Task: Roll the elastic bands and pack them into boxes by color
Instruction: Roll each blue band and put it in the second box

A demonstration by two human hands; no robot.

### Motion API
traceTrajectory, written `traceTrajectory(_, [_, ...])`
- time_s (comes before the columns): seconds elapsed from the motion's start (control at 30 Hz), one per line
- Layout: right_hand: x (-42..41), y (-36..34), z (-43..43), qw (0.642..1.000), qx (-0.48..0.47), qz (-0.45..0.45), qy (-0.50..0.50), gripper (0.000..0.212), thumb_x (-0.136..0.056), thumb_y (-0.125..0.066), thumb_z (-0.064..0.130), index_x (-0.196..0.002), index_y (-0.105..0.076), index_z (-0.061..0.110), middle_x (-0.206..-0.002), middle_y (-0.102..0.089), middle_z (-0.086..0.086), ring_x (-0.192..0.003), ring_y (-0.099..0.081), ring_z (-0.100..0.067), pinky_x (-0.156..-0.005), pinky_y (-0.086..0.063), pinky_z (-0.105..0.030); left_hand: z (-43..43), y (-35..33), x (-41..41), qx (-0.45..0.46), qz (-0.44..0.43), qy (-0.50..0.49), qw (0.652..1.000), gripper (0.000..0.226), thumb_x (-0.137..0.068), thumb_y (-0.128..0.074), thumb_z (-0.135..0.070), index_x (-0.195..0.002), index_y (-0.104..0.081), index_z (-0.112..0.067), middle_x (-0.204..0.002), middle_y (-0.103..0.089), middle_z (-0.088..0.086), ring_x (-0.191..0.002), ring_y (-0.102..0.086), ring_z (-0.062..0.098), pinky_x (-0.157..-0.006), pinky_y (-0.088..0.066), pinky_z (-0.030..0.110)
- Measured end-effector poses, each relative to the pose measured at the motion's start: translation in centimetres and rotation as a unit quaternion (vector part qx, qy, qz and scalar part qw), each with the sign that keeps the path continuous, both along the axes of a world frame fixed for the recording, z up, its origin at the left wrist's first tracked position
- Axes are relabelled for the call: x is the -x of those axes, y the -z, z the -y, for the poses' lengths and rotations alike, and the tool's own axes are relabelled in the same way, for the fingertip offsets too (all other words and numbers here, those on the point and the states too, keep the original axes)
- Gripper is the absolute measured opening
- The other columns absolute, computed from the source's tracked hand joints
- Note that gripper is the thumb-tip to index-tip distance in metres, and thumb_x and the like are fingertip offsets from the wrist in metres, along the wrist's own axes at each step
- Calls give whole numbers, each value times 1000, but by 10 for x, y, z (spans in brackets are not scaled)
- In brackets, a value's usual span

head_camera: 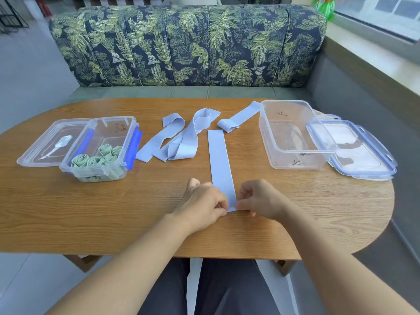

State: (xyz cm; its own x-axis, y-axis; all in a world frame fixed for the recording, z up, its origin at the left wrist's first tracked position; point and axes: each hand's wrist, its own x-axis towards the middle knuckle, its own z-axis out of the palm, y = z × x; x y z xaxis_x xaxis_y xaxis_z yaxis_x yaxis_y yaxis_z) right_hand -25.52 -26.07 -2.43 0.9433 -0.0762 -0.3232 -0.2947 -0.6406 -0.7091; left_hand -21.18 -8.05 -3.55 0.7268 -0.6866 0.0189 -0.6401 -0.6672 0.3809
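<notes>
Both hands are working at the near end of a pale blue elastic band (219, 160) that is lying flat on the table (68, 212), running straight from near the middle toward the near edge. The left hand (202, 201) is curling its fingers and pinching the band's near left corner between thumb and fingertips. The right hand (259, 198) is doing the same at the near right corner, with its fingers bent inward. The hands are sitting just beside each other with the strip's end between them. Their fingers are covering that end, so I cannot tell whether a first turn is forming there.

Beyond the hands, toward the far edge, a loose pile of blue bands (177, 137) is lying tangled left of the flat strip. One more blue band (236, 120), folded over at its end, is stretching toward the clear box (295, 160) near the far right edge. A blue-rimmed lid (363, 153) is lying beside that box, its left edge tucked under the box wall.

Near the left edge, a second clear box (113, 119) with blue clips is holding green rolled bands (95, 159). Its lid (36, 153) is resting just to its left. Dark marks on both boxes are too small to read.

A leaf-patterned sofa (181, 46) is standing behind the table.
</notes>
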Motion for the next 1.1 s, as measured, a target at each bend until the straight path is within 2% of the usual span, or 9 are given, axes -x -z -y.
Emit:
traceTrajectory(0.1, [22, 14, -6, 983, 84, 160, 29, 14, -79, -70, 14, -72, -68, 26, -69, -59, 11, -64, -52, -6, -60, -42, -23, -1, 2, 0, 5, 5, 0, 1000, 10, -91, -63, -36, -87, -70, -31, -82, -62, -16, -94, -45, 9, -87, -22, 29])
traceTrajectory(0.2, [32, 26, -16, 941, 177, 287, -32, 9, -78, -71, 13, -78, -76, 19, -76, -61, 7, -63, -57, -12, -53, -44, -22, -2, 1, 2, 9, 6, -3, 1000, 9, -92, -62, -36, -89, -70, -33, -82, -59, -17, -93, -41, 7, -87, -22, 29])
traceTrajectory(0.37, [26, 41, -15, 901, 247, 349, -81, 28, -83, -53, 25, -63, -69, 15, -68, -54, 2, -57, -55, -19, -41, -44, -26, -3, -3, 2, -3, 11, 3, 1000, 11, -93, -60, -35, -88, -69, -33, -81, -59, -17, -93, -42, 8, -88, -21, 31])
traceTrajectory(0.53, [26, 40, -18, 892, 277, 344, -96, 19, -77, -64, 9, -59, -62, 12, -65, -48, 1, -54, -50, -18, -39, -38, -23, -2, 1, 1, -14, 13, 7, 1000, 12, -95, -56, -36, -85, -62, -35, -82, -57, -19, -97, -44, 14, -83, -18, 28])
traceTrajectory(0.7, [33, 39, -20, 913, 238, 317, -101, 16, -78, -63, 3, -63, -61, 10, -65, -47, 0, -54, -42, -14, -47, -32, -21, -5, 0, 8, -26, 44, 23, 998, 17, -99, -50, -31, -93, -65, -30, -93, -61, -14, -96, -42, 7, -88, -20, 33])
traceTrajectory(0.8, [27, 30, -20, 951, 194, 232, -62, 17, -88, -58, 5, -73, -68, 6, -70, -49, 3, -60, -47, -18, -55, -40, -30, -5, -1, 9, -19, 34, 5, 999, 19, -100, -49, -31, -95, -67, -29, -97, -62, -13, -99, -42, 8, -86, -18, 33])
traceTrajectory(0.9, [21, 20, -18, 982, 125, 140, -25, 16, -89, -60, 11, -76, -69, 12, -68, -51, 14, -63, -48, -6, -60, -37, -21, -4, -4, 7, -21, -12, -11, 1000, 19, -100, -49, -32, -96, -67, -28, -97, -64, -13, -101, -40, 9, -86, -18, 32])
traceTrajectory(1.0, [15, 15, -15, 996, 47, 74, 30, 13, -85, -66, 14, -73, -68, 13, -71, -64, 3, -64, -53, -8, -59, -44, -20, -3, -6, 4, -13, -71, -53, 996, 17, -98, -51, -37, -94, -66, -32, -94, -56, -12, -100, -29, 18, -88, -21, 29])
traceTrajectory(1.1, [10, 11, -14, 998, 21, 26, 61, 8, -82, -70, 12, -76, -72, 7, -65, -61, 2, -58, -52, -11, -53, -44, -21, -1, -10, 0, -14, -89, -74, 993, 11, -96, -55, -39, -91, -63, -33, -88, -49, -14, -94, -24, 17, -88, -24, 26])
